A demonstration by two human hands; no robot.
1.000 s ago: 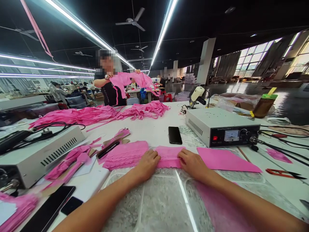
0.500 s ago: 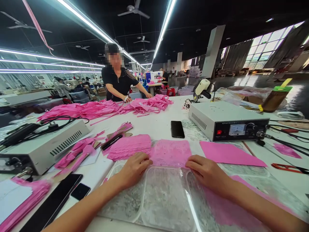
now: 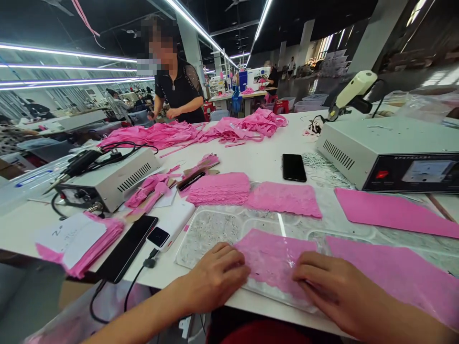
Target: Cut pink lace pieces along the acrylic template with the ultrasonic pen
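Observation:
A thin pink fabric piece (image 3: 272,258) lies near the front edge of a clear plastic board (image 3: 215,224) with rounded outlines. My left hand (image 3: 218,274) is at its left edge, fingers curled together on the fabric. At the right edge, my right hand (image 3: 330,282) pinches the piece between thumb and fingers. Just behind lies another pink fabric piece (image 3: 287,198), beside a layered stack of pink fabric (image 3: 218,188). A larger pink sheet (image 3: 390,267) extends to the right of my right hand, partly covered by it.
Control boxes stand left (image 3: 114,177) and right (image 3: 387,148). A phone (image 3: 294,167) lies behind the pieces; a black slab (image 3: 129,248) and a white power bank (image 3: 175,224) with cables lie left. Across the table, a person (image 3: 179,91) stands behind heaped pink garments (image 3: 193,134).
Both hands have come from the far side of the board towards its front edge, and a pink piece now lies between them there. The view has shifted; the person opposite has drawn their hands back.

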